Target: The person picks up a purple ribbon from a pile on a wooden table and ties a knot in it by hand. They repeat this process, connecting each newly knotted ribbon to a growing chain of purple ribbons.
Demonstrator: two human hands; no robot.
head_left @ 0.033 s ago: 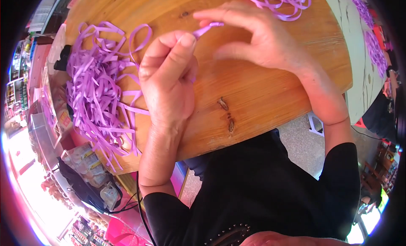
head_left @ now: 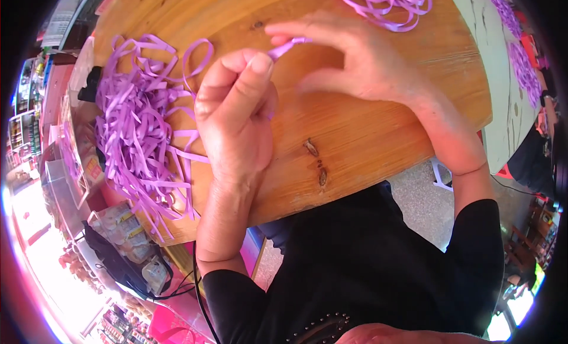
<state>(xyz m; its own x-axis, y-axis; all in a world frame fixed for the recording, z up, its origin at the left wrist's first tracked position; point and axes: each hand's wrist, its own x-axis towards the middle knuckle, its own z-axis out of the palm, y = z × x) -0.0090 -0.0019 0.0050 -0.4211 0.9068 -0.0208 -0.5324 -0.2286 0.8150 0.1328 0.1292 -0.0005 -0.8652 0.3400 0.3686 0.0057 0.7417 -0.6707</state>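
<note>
Head view: both hands, left hand [head_left: 236, 107] and right hand [head_left: 361, 63], pinch a thin purple ribbon strip [head_left: 287, 47] between them above the round wooden tabletop [head_left: 355, 142]; a tangled purple ribbon pile [head_left: 139, 131] lies just left of the left hand.

The scene is seen from a single wide fisheye camera worn on the person's head, the left one of a side-by-side pair. It is pointed steeply downward, so that the round-edged wooden tabletop [head_left: 367, 137] is looked at from above and at close range, filling the upper half of the picture. The forearms are brought in from the lower edge, over the black-clothed torso directly beneath the lens. Straight edges are bent toward the dark circular rim, where floor and surroundings are squeezed small. No second view is supplied, so no shared area can be described.
</note>
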